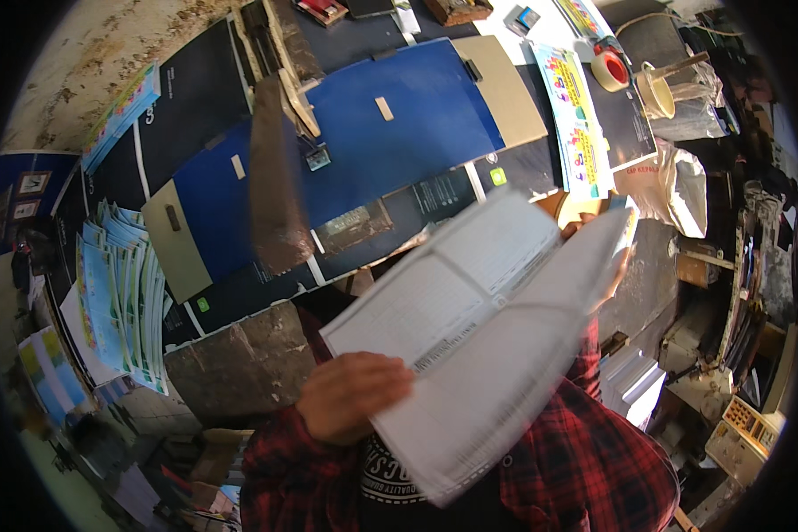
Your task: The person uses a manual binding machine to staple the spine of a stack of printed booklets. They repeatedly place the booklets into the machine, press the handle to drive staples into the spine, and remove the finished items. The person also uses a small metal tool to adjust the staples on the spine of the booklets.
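A sheaf of large white printed sheets (452,306) with ruled tables is held tilted in front of my chest, bent along a crease, its lower flap blurred by motion. My left hand (355,397) closes on its left edge, fingers together over the paper and thumb hidden. At the upper right end, my right hand (619,270) grips the sheets, mostly hidden behind them, with fingertips showing at the edge. Beyond the sheets, a blue board (408,106) with beige ends lies on the dark worktable (195,80).
A brown wooden lever (279,177) stands over the blue board. Colourful printed sheets (576,124) and a tape roll (609,69) lie at the far right, near a cup (656,91). Fanned printed covers (120,297) are stacked at the left. A white paper stack (631,386) sits lower right.
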`<state>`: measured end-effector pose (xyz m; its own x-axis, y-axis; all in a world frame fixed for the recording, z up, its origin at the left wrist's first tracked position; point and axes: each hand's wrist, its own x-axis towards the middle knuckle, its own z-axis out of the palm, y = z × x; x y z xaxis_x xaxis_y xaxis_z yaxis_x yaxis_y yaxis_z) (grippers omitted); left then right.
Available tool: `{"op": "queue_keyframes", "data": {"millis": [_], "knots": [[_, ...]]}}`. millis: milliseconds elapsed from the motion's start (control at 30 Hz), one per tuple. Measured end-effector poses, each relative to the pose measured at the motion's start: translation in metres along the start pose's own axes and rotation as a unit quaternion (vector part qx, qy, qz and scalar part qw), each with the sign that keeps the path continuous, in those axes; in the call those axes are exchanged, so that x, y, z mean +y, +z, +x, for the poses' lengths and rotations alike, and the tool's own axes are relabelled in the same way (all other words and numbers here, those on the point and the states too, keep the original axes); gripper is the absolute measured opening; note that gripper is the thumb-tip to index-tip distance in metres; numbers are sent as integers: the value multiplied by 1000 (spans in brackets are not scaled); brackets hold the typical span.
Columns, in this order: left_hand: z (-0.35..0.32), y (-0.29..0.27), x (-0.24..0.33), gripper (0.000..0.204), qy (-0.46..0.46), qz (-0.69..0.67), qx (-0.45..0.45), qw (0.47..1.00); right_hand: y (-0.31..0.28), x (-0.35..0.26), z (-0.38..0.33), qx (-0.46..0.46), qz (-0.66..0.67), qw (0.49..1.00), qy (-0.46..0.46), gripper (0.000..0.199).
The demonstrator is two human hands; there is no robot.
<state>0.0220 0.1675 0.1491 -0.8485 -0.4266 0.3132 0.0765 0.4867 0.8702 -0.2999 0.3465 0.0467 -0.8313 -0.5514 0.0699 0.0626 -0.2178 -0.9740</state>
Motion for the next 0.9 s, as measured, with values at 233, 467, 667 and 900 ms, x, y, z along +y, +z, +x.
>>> {"op": "queue_keyframes", "data": {"millis": [233, 467, 667, 900], "knots": [[-36, 32, -72, 28, -385, -336, 356, 782, 73, -10, 29, -130, -214, 967, 50, 55], [-35, -21, -152, 28, -362, -407, 389, 743, 139, 58, 88, -190, -179, 965, 13, 46], [13, -47, -165, 29, -317, -421, 381, 760, 173, 79, 117, -109, -337, 933, -57, 35], [15, -61, -198, 27, -339, -277, 397, 807, 211, 67, 94, -125, -522, 802, -262, 49]]}}
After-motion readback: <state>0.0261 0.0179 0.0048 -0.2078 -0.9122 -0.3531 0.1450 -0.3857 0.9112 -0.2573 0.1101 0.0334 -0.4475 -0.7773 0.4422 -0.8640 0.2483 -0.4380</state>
